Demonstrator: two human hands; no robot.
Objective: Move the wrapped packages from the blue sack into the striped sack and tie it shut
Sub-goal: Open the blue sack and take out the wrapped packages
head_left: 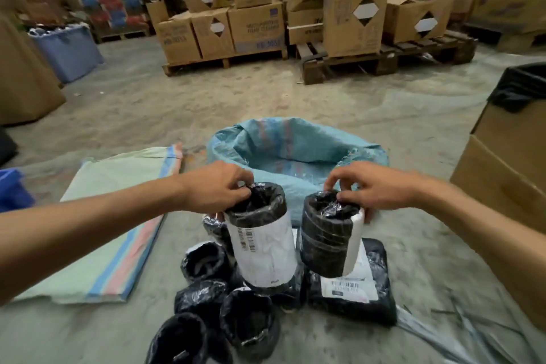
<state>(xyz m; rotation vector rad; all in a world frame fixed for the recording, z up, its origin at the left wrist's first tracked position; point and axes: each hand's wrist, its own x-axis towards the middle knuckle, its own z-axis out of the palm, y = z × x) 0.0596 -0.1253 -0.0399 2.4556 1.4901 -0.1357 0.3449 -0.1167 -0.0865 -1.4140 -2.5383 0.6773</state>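
The blue sack (295,145) stands open on the floor ahead of me. The striped sack (118,230) lies flat to its left. My left hand (215,186) pinches the top of a black-wrapped cylindrical package with a white label (263,248), held upright. My right hand (369,186) grips the top of a second black-wrapped package (328,242), also upright. Both packages hang above a pile of several black wrapped packages (224,313) on the floor in front of the blue sack. A flat black package with a barcode label (354,289) lies at the pile's right.
Pallets stacked with cardboard boxes (257,26) fill the back. A large cardboard box with a black liner (511,156) stands at the right. A blue bin (68,50) sits at the far left, another blue container (11,189) at the left edge. Clear plastic sheet (443,334) covers the near floor.
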